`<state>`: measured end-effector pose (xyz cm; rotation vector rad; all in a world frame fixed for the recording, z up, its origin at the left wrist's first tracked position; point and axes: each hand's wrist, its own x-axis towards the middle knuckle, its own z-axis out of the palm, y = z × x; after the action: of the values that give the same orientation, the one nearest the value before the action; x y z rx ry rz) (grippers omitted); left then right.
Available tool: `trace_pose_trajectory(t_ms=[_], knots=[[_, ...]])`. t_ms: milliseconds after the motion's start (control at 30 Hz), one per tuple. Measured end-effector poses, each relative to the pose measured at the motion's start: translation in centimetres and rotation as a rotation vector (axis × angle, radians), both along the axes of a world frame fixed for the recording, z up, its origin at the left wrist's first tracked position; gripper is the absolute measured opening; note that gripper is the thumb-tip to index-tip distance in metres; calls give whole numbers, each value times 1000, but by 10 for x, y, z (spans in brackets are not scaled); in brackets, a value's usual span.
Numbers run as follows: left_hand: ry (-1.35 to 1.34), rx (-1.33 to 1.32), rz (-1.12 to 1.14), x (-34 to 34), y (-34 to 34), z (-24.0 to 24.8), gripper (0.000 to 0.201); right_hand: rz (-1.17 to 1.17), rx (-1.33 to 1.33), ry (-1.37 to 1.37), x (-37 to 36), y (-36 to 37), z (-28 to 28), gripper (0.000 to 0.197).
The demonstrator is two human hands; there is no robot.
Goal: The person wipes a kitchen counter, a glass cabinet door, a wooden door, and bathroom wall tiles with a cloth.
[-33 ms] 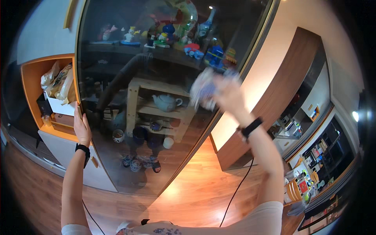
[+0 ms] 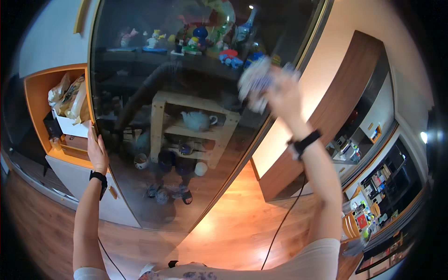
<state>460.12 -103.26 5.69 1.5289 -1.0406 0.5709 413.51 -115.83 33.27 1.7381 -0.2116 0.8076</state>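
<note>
A dark glass cabinet door with a thin gold frame stands in front of me, swung open. On its left edge is my left hand, gripping the frame with the fingers around it. My right hand presses a crumpled white and blue cloth against the upper right of the glass, near the frame. Motion blurs the cloth and fingertips. Small figurines and a pale teapot show through or in the glass; I cannot tell which are reflections.
At left an orange-lined cubby holds plastic bags and a white box. A brown wood panel stands to the right. A black cable runs over the wood floor. A cluttered table is far right.
My right hand and the cloth have moved up and to the right across the glass. My left hand stays on the door's edge.
</note>
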Motion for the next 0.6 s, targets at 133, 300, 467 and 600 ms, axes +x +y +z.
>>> trace_pose_trajectory(t_ms=[133, 300, 467, 600], knots=[[-25, 10, -4, 2, -6, -11, 47, -24, -297, -290, 5, 5, 122, 28], [-80, -35, 37, 10, -15, -19, 46, 43, -164, -543, 29, 28, 117, 31], [-60, 2, -6, 14, -4, -14, 45, -48, -150, -515, 31, 15, 1, 28], [-12, 44, 12, 8, -8, -9, 45, -97, 6, -241, -12, -7, -143, 5]])
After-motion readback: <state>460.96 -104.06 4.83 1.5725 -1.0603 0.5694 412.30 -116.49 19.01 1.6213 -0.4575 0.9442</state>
